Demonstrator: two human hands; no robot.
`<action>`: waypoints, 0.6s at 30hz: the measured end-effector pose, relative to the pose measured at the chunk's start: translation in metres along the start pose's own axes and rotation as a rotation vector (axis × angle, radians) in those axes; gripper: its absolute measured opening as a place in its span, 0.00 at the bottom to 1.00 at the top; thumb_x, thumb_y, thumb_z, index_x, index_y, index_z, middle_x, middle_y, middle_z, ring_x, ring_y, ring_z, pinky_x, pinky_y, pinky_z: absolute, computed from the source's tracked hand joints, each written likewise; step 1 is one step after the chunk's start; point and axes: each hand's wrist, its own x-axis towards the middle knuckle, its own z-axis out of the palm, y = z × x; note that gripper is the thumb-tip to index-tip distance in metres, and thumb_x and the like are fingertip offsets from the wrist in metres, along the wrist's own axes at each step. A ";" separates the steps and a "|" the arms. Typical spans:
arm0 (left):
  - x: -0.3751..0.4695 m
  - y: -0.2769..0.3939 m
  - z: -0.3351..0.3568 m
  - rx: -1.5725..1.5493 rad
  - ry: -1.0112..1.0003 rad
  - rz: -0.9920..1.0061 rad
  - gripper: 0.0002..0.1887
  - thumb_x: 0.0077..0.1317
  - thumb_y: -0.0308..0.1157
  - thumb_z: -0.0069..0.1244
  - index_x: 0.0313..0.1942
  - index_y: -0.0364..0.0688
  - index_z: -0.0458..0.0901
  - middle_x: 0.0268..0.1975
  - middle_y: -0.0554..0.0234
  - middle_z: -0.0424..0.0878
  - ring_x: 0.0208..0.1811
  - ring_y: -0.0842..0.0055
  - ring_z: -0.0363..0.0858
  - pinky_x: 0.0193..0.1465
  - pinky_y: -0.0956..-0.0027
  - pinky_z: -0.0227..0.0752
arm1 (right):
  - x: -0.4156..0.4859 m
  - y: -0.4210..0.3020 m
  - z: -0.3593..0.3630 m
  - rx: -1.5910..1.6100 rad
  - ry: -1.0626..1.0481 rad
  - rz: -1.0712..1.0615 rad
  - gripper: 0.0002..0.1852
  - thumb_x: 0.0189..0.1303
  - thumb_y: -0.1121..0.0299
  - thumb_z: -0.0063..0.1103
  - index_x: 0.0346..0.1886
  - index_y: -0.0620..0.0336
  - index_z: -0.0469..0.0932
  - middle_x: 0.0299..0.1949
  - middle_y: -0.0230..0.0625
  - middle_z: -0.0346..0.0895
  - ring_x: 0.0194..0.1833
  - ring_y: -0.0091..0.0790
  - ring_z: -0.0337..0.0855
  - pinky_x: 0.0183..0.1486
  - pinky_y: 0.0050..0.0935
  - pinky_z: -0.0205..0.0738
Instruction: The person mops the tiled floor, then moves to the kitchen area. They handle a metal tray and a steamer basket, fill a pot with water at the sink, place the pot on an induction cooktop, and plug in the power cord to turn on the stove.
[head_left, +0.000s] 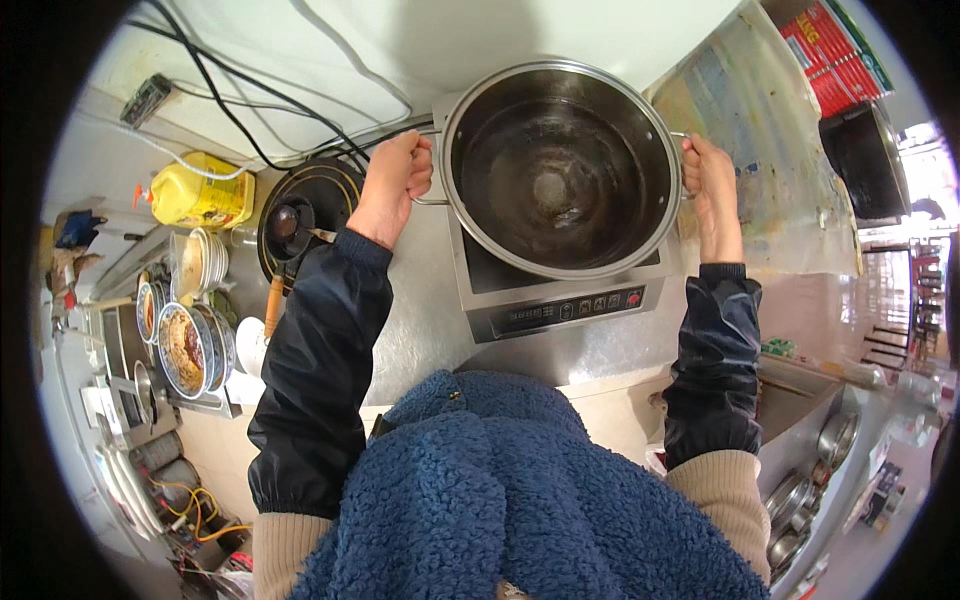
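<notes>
A large round stainless-steel pot (517, 225) sits over an induction cooker (480, 296); whether its base touches the cooktop I cannot tell. Inside, its walls look dark, and clear liquid seems to lie over the bottom. My left hand (397, 176) grips the wire handle on the pot's left side. On the opposite side, the other handle is held in my right hand (706, 172). The cooker's control panel (570, 313) faces me, with a row of buttons and one red button at its right end.
To the left are a black pan (330, 180) with a ladle (289, 221) in it, a yellow jug (202, 191), stacked white bowls (210, 262) and a bowl of sauce (184, 352). Black cables (247, 79) run along the wall. A stained plastic sheet (772, 172) stands at right.
</notes>
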 end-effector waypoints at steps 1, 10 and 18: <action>0.004 0.002 0.000 0.012 -0.015 0.014 0.08 0.69 0.33 0.35 0.33 0.38 0.66 0.15 0.77 0.54 0.13 0.86 0.49 0.15 0.77 0.42 | 0.003 -0.001 0.001 -0.001 0.009 0.005 0.14 0.67 0.64 0.46 0.26 0.58 0.72 0.14 0.16 0.56 0.13 0.14 0.49 0.15 0.19 0.38; 0.024 0.003 0.002 0.070 -0.080 0.033 0.09 0.69 0.33 0.34 0.34 0.37 0.66 0.15 0.77 0.54 0.13 0.86 0.50 0.17 0.76 0.46 | 0.019 -0.001 0.006 -0.114 -0.019 -0.122 0.15 0.68 0.59 0.45 0.31 0.58 0.75 0.18 0.19 0.61 0.18 0.16 0.56 0.19 0.20 0.46; -0.046 -0.025 -0.043 0.283 -0.026 0.206 0.13 0.70 0.37 0.41 0.44 0.37 0.76 0.26 0.70 0.73 0.28 0.82 0.72 0.32 0.77 0.68 | -0.103 0.103 -0.046 -0.378 0.469 -0.541 0.19 0.70 0.56 0.46 0.38 0.63 0.77 0.28 0.25 0.71 0.32 0.20 0.68 0.35 0.21 0.64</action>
